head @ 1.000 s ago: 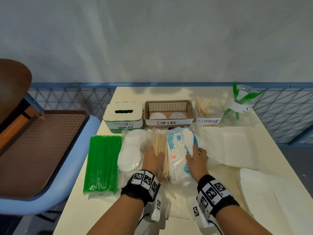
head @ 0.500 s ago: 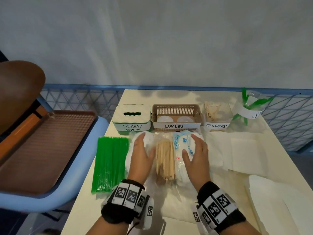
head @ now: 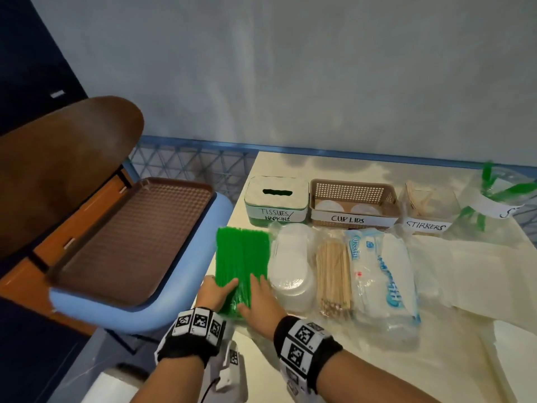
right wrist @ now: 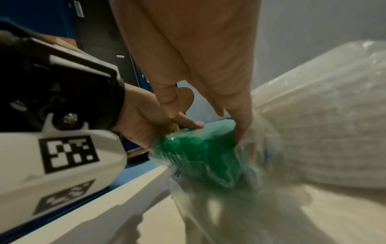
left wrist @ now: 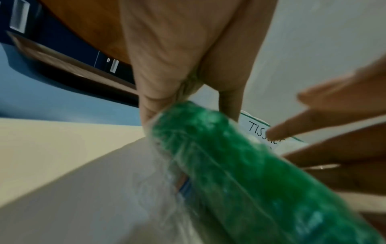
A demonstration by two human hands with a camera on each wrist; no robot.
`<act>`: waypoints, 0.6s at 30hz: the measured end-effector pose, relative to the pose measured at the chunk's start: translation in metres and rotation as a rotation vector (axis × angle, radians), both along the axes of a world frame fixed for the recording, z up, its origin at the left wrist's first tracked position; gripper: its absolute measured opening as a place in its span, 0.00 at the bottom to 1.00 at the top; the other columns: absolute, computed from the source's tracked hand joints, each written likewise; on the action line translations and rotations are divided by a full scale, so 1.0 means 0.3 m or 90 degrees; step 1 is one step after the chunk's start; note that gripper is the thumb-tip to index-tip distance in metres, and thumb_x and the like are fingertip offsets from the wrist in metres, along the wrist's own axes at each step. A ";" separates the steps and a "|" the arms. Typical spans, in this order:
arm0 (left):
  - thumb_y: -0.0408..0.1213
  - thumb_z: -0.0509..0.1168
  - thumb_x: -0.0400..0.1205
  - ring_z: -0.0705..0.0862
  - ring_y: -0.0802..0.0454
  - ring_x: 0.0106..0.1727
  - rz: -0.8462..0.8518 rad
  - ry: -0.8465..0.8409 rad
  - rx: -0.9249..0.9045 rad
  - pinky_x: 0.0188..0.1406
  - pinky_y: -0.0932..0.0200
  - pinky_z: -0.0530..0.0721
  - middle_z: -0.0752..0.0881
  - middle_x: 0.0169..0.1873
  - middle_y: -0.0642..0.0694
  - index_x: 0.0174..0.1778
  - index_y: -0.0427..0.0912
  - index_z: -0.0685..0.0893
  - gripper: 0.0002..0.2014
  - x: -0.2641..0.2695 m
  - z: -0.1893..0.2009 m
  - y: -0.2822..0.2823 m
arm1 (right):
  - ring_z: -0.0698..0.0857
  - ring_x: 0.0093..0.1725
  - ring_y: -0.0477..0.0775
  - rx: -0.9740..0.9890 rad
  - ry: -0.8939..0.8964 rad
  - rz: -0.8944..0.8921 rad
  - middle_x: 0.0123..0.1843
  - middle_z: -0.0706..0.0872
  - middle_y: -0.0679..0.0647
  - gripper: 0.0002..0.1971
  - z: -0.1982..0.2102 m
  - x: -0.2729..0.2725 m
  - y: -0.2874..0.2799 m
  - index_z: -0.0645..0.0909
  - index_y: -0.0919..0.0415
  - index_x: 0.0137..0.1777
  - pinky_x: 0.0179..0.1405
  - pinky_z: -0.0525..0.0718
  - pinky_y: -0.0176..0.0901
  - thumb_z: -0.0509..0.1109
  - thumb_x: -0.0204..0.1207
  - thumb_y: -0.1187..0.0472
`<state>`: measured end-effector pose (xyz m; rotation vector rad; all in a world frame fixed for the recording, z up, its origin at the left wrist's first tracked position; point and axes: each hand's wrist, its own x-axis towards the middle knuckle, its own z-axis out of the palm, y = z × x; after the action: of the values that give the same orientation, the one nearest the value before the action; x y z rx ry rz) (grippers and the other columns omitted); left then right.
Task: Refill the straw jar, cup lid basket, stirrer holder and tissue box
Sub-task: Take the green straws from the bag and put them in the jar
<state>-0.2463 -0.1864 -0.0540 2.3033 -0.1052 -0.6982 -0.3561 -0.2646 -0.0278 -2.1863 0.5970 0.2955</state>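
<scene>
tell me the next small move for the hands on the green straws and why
Probably lift the straw pack off the table and find its open end. Both the left hand and right hand are at its near end, the wrap looks sealed, and the straw jar at far right holds only a few straws.

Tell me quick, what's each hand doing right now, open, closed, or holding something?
Left hand: holding the near end of the green straw pack, thumb on top.
Right hand: on the same straw pack; whether it grips cannot be told.
</scene>
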 end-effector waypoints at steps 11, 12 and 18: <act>0.41 0.73 0.75 0.83 0.45 0.55 0.009 -0.050 -0.277 0.51 0.51 0.84 0.81 0.58 0.39 0.61 0.38 0.72 0.23 0.017 0.201 0.082 | 0.66 0.79 0.53 0.148 -0.228 -0.140 0.82 0.62 0.54 0.33 0.089 0.036 0.005 0.48 0.54 0.83 0.75 0.68 0.47 0.60 0.82 0.51; 0.40 0.73 0.75 0.83 0.50 0.51 -0.017 -0.075 -0.299 0.46 0.58 0.84 0.82 0.55 0.40 0.60 0.38 0.72 0.23 0.014 0.240 0.077 | 0.72 0.74 0.52 0.176 -0.283 -0.183 0.78 0.68 0.52 0.32 0.111 0.036 -0.006 0.51 0.50 0.81 0.71 0.74 0.46 0.61 0.82 0.51; 0.38 0.71 0.76 0.87 0.58 0.50 -0.106 0.000 -0.449 0.50 0.59 0.88 0.86 0.52 0.46 0.66 0.39 0.72 0.24 -0.082 0.373 -0.054 | 0.77 0.69 0.48 0.287 -0.410 -0.384 0.72 0.74 0.43 0.38 0.194 -0.060 -0.136 0.54 0.37 0.78 0.69 0.77 0.60 0.70 0.72 0.41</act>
<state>-0.2710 -0.2024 0.0579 1.6272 -0.4687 -0.6169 -0.3742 -0.3054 0.0304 -1.4556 0.6948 -0.5299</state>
